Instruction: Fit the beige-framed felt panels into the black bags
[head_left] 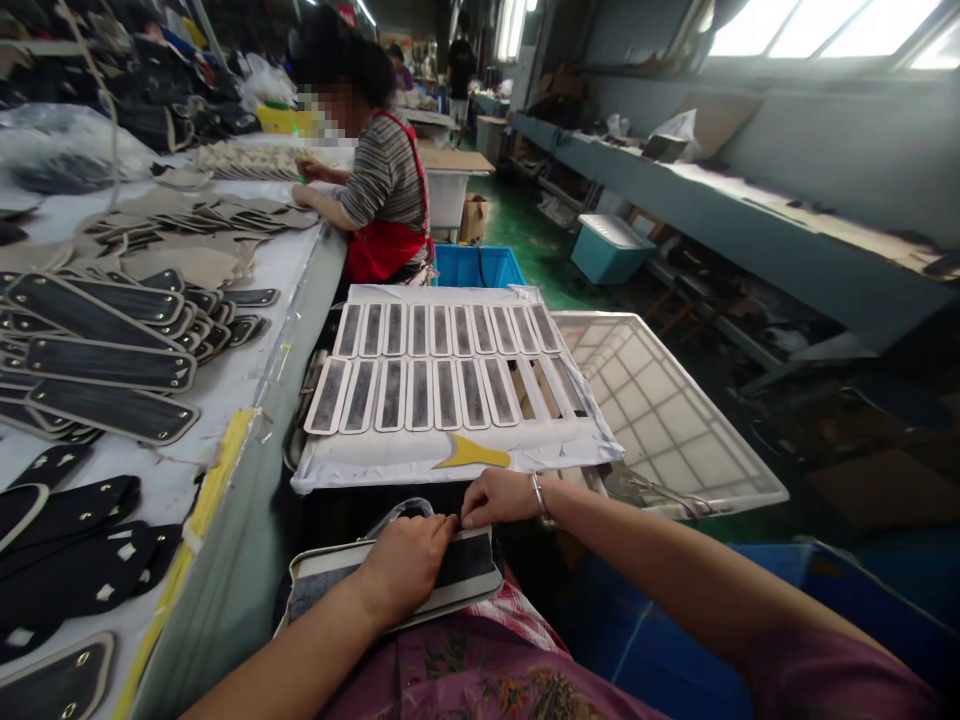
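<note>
On my lap rests a flat, dark grey piece with a cream border (469, 560), perhaps a bag part, with a curved strap-like loop behind it. My left hand (405, 565) lies across this piece, its fingers closed together at the upper edge. Fingertips of my right hand (499, 497) are pinched at that same edge, touching the left fingertips; whatever sits between them is too small to make out. Just beyond stands a white-covered board (555, 450) bearing two rows of dark strips with pale borders (435, 393). A yellow forked piece (472, 452) lies near its front edge.
Along the left runs a worktable (247, 400) with piled dark straps (112, 365) and beige pieces (187, 215). A co-worker in a red apron (386, 245) sits ahead at it. Right of the board are a white crate (675, 420) and scissors (667, 490); blue bins (645, 630) stand below.
</note>
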